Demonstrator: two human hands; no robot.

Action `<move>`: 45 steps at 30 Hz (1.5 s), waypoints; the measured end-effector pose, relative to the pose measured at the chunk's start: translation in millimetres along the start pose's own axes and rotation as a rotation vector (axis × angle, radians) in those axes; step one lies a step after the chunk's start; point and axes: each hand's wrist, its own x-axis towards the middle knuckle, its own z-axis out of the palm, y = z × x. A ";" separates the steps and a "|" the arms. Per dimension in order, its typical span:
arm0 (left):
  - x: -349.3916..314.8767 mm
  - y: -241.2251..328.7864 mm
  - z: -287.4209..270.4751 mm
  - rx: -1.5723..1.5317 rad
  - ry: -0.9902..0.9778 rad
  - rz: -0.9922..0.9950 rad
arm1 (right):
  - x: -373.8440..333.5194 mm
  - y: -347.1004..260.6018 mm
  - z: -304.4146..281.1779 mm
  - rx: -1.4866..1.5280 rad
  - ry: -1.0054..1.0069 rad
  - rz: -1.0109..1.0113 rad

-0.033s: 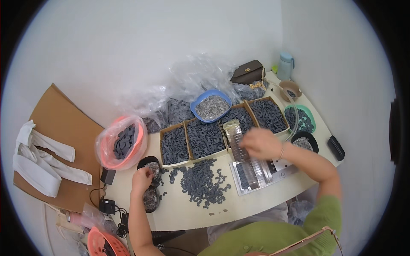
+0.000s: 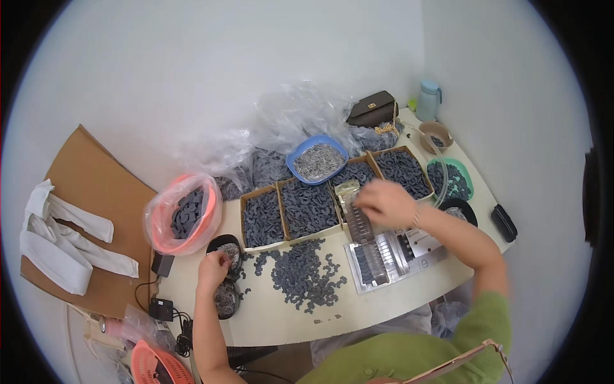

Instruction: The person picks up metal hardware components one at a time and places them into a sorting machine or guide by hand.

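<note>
My left hand (image 2: 213,270) is at the upper of two black dishes, its fingertips pinched together over thin silvery metal pins (image 2: 228,251). Whether a pin is between them is too small to see. My right hand (image 2: 387,203) is curled above a ribbed, translucent strip (image 2: 359,225), thumb and fingers drawn together; what they pinch is hidden. That strip runs down to a clear slotted jig (image 2: 386,256) on a flat base plate. Between my hands, a loose heap of small dark grey parts (image 2: 300,275) is spread on the white table (image 2: 288,328).
Cardboard boxes of grey parts (image 2: 309,208) stand behind the heap, with a blue bowl of pins (image 2: 318,160) on them. A bag-lined pink basket (image 2: 181,214) is at left. To the right are a green tray (image 2: 468,176), a clear tube (image 2: 444,176) and a black case (image 2: 504,223).
My right hand has shifted slightly up and to the left along the ribbed strip. My left hand stays at the black dish.
</note>
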 end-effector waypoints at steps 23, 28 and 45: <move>-70.7 233.4 75.2 -0.580 0.049 0.698 | 154.4 61.1 77.2 -0.286 -0.499 0.359; -72.1 261.4 99.5 -0.204 0.155 0.889 | 140.7 61.3 73.3 -0.319 -0.285 0.312; -87.3 242.3 105.9 -0.020 0.040 0.778 | -44.1 -33.7 25.9 0.025 -0.251 0.038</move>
